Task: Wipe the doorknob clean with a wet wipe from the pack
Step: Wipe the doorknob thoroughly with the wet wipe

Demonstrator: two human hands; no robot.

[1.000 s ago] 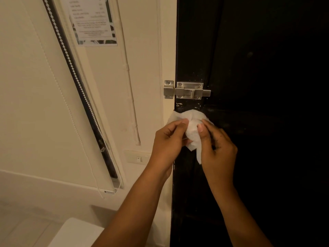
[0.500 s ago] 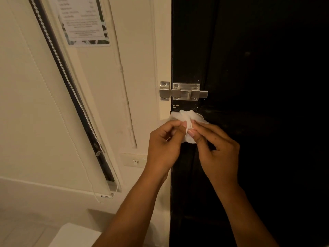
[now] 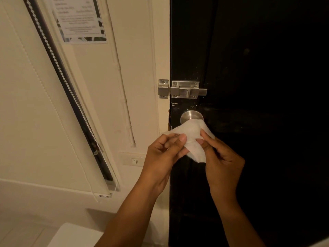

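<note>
Centre frame: steel doorknob (image 3: 191,116) on black door (image 3: 258,122), just below a sliding bolt latch (image 3: 182,89). White wet wipe (image 3: 191,138) draped over the knob's lower half, upper part bare. Left hand (image 3: 163,155) and right hand (image 3: 222,161) both pinch the wipe, fingers (image 3: 182,138) closed on it. Light switch (image 3: 134,160) on wall at left.

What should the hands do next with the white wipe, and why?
Probably press the white wet wipe back up over the round silver metal doorknob. The left hand and right hand pinch it just below the knob, whose top shows bare.
</note>
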